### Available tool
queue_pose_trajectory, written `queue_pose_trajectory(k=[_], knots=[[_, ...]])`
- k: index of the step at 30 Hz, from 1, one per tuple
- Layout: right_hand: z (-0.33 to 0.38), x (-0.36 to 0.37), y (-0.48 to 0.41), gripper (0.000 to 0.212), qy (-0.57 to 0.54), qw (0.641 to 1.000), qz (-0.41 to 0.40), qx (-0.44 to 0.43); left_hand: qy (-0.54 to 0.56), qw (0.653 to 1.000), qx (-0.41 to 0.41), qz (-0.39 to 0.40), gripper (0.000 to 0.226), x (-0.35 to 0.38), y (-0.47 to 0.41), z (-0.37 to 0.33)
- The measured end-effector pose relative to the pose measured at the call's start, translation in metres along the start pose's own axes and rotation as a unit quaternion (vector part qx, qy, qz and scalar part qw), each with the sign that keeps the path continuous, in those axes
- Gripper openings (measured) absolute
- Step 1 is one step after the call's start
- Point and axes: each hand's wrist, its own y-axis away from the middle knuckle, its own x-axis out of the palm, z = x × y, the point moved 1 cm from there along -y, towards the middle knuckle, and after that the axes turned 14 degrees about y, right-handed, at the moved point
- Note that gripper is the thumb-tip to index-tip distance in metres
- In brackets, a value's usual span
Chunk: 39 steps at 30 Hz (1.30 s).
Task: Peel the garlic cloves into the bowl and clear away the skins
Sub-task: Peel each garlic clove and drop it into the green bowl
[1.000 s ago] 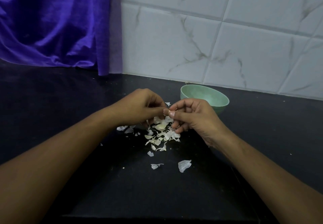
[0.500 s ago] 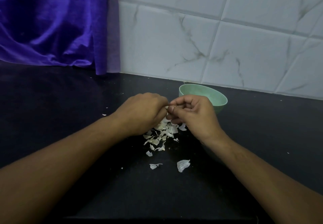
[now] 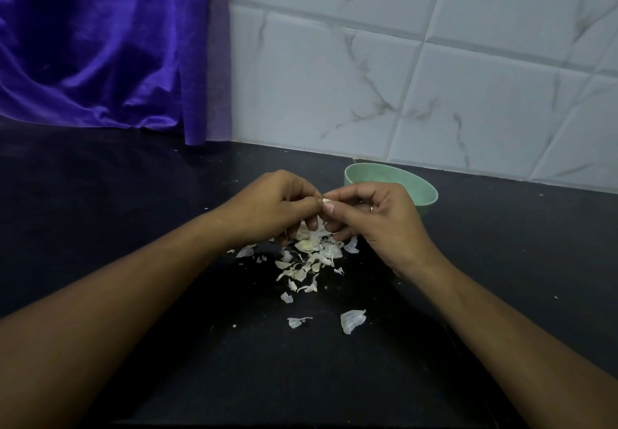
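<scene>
The left hand (image 3: 281, 204) and the right hand (image 3: 378, 217) meet fingertip to fingertip above the dark counter (image 3: 100, 211), and between them sits a small pale garlic clove (image 3: 326, 200). Both hands are curled and pinching it: the left from its own side with thumb and forefinger, the right with its thumb nail pressed against the clove's near end. Only a sliver of the clove shows; the rest is hidden by the fingers. A thin ring (image 3: 372, 208) is on one finger of the right hand.

Directly beneath the hands lies a loose heap of skins (image 3: 314, 254) — dry, whitish flakes, thickest under the fingers and thinning toward the viewer. Two pieces lie apart from the heap, nearer the viewer: a broad curved skin (image 3: 352, 321) and, just to its left, a smaller torn scrap (image 3: 297, 321).

The green bowl (image 3: 428, 206) stands upright behind the right hand, close to the wall, its near side partly covered by that hand. What it holds cannot be made out from this angle.

Behind everything runs a white marbled tile wall (image 3: 401, 77), with a purple curtain (image 3: 100, 43) hanging on the left — its hem reaching the counter.
</scene>
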Motion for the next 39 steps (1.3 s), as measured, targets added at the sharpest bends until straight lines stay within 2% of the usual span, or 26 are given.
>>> queue_pose_trajectory(k=[9,15,18,21,23,25,28,31,39], knots=[[0.006,0.002,0.000,0.009,-0.063,0.997,-0.043,0.007,0.128,0.992,-0.007,-0.013,0.023,0.003,-0.003,0.001],[0.011,0.001,0.000,0.014,-0.162,0.985,-0.029,0.051,0.025,0.999,-0.022,-0.019,0.029,0.006,0.000,0.000],[0.012,-0.002,-0.001,0.015,-0.172,0.982,0.001,0.084,-0.013,0.999,-0.013,-0.048,0.035,0.000,-0.001,0.001],[0.013,-0.003,0.000,0.011,-0.175,0.979,0.019,0.104,-0.066,0.997,0.020,-0.043,0.039,-0.004,-0.002,0.002],[0.013,-0.003,0.000,0.010,-0.172,0.979,0.023,0.109,-0.107,0.993,0.037,-0.036,0.038,-0.005,-0.002,0.002],[0.013,-0.003,0.000,0.010,-0.166,0.980,0.024,0.106,-0.119,0.991,0.042,-0.041,0.027,-0.006,-0.002,0.003],[0.010,-0.003,0.000,0.011,-0.146,0.985,0.017,0.090,-0.046,0.997,0.037,-0.042,0.007,-0.005,-0.002,0.000],[0.008,-0.003,0.000,0.012,-0.116,0.990,0.004,0.077,0.016,0.999,0.020,-0.045,0.017,-0.005,-0.002,-0.001],[0.007,-0.001,0.001,0.012,-0.033,0.998,-0.008,0.051,-0.016,0.998,0.020,-0.063,0.014,-0.003,-0.004,0.002]])
